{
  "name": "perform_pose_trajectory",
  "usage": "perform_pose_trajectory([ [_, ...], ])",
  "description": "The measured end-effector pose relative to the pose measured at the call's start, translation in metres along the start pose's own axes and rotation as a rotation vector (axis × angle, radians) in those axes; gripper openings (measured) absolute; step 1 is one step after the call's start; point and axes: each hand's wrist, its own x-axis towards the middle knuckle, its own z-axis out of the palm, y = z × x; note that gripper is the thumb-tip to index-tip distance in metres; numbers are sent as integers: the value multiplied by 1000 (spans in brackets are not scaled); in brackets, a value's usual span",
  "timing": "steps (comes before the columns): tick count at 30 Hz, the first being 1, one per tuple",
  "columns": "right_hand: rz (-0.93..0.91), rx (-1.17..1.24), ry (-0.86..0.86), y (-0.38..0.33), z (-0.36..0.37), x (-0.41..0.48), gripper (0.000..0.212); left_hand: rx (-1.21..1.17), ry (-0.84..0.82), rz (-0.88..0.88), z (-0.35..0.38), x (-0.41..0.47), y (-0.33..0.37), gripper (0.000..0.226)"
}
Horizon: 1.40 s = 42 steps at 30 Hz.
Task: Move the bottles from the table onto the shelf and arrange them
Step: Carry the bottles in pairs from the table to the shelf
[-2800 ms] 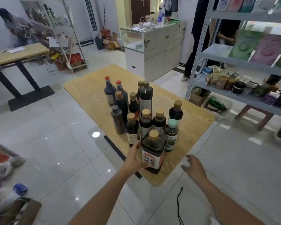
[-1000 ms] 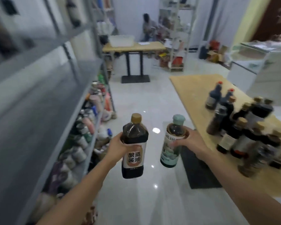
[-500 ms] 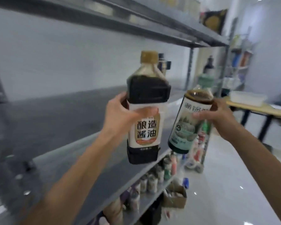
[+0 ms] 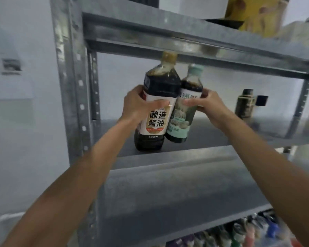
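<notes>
**Two bottles held together at the metal shelf**

A grey metal shelf [image 4: 177, 157] filled most of the view, its perforated upright post [image 4: 73, 86] rising at the left and an upper tier [image 4: 185, 34] running across the top. A pale wall stood behind it.

The large soy sauce bottle [image 4: 156, 111] was the bigger of the two carried items: dark liquid, a squared shoulder, a tan cap and a white label with bold black characters above an orange band. Its base sat at, or just over, the front part of the middle tier; contact could not be told. The left hand [image 4: 137, 104] was wrapped around its label, thumb across the front.

Touching its right side was the smaller bottle [image 4: 183, 111], tilted slightly, with a pale green cap, dark contents in the neck and a green and white pictured label. Its base hung clear above the tier. The right hand [image 4: 206, 106] gripped its middle, fingers curled around the label.

The tan cap reached close under the front rail of the upper tier. Farther right on the same tier stood another dark bottle [image 4: 244, 104], blurred. A yellow package [image 4: 253, 13] rested on the upper tier, and small colourful containers [image 4: 248, 232] crowded a lower level.
</notes>
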Motion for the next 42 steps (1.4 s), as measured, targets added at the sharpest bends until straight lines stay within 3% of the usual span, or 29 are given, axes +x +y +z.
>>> perform_pose_trajectory([
  [3,80,-1,-33,37,17,16,30,-5,61,-81,-6,14,-24,53],
  [5,93,17,-43,56,25,21,33,0,-6,-124,-7,14,-38,60],
  [9,79,53,-113,76,28,21,58,65,-186,-225,-11,-7,-74,74],
  [12,108,-6,-184,90,27,8,69,115,-232,-245,-12,-15,-89,75],
  [21,122,67,-145,99,33,-8,60,91,-207,-269,-9,-15,-93,72],
  [27,75,-87,-105,105,44,-22,45,119,-229,-247,-7,-19,-94,69],
  [32,87,-328,-28,110,48,-32,46,466,-153,-123,0,-39,-95,60],
  [37,20,-850,-19,127,42,-66,48,1069,-32,31,4,-78,-97,64],
  [40,-24,-1147,7,139,46,-93,62,1196,7,186,4,-101,-104,66],
  [42,-75,-1175,63,145,50,-113,65,1240,10,244,4,-115,-112,70],
])
